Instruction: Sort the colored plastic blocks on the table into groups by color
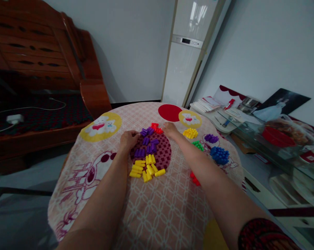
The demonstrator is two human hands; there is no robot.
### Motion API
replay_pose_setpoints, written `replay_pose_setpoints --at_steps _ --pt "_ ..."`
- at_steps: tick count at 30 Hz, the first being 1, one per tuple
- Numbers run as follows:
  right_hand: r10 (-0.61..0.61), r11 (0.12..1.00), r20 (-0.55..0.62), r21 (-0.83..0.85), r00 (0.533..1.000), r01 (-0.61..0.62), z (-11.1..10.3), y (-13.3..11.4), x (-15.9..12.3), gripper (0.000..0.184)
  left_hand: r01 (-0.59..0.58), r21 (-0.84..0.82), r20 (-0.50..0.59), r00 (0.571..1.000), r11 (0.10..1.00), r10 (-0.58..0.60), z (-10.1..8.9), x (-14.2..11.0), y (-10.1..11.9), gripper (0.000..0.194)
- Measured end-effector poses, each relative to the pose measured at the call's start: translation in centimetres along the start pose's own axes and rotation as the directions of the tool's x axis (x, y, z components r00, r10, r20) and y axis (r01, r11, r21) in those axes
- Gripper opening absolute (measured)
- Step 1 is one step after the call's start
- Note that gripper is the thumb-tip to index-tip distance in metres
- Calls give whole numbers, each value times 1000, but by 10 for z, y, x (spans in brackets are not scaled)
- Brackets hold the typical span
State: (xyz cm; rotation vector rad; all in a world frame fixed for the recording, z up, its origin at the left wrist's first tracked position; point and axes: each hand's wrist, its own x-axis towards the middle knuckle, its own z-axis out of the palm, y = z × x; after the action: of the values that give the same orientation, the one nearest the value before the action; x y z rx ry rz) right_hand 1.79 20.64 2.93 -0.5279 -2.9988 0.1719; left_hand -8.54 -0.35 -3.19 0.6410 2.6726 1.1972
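Observation:
On the round tablecloth lie small plastic cylinders: a loose group of purple cylinders (146, 142), a patch of yellow cylinders (143, 170) nearer me and a few red cylinders (157, 128) at the far end. My left hand (129, 140) rests at the left of the purple ones, its fingers curled and fingertips at the outermost pieces; what they pinch is too small to make out. Beside the red cylinders, on their right, my right hand (170, 130) is closed with the fingers bent in. Its own fingers hide whatever is inside.
Sorted bunches stand to the right: yellow (190, 133), green (198, 145), purple (211, 138), blue (219, 155) and red (195, 178), the last partly behind my right forearm. A glass-topped cabinet (253, 139) with clutter adjoins the table's right side. A wooden bench (94, 100) stands left.

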Motion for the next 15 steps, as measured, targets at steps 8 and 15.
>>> replay_pose_setpoints --at_steps 8,15 --pt "2 991 -24 130 1000 1 -5 -12 -6 24 4 35 -13 1000 999 -3 -5 -6 8 31" --pt "110 879 -323 473 940 59 -47 22 -89 25 23 62 -12 1000 998 -22 -5 -7 13 30"
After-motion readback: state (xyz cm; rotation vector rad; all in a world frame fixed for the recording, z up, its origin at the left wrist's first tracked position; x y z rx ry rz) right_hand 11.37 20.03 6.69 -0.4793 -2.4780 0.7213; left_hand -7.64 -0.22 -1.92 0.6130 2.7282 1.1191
